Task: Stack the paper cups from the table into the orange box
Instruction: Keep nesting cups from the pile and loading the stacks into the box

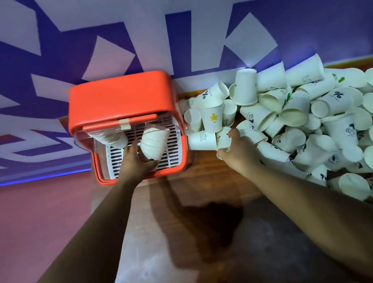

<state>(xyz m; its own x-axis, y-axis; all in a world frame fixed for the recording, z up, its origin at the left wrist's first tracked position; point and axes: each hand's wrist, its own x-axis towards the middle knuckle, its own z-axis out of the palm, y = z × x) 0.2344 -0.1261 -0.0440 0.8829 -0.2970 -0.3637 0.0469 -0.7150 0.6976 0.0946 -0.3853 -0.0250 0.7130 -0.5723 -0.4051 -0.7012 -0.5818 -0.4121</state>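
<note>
As left fingers (148, 164) hold stack (154, 140) (in orange box (118, 98)), right fingers (234, 133) clasp cup (222, 139)

Wood table (209, 178), orange box (118, 98) far L edge, loose paper cups (294, 105) piled R (some printed)

Lighting: dim, violet cast lying over wall (27, 55). Blue glow running along wall base at left. Pile of paper cups (320, 123) showing brightest, slightly washed out. Dark arm shadows falling across bench (187, 188); pale sheen spreading over near part. Wide-angle distortion stretching edges; forearms (78, 262) blurring softly at bottom.
</note>
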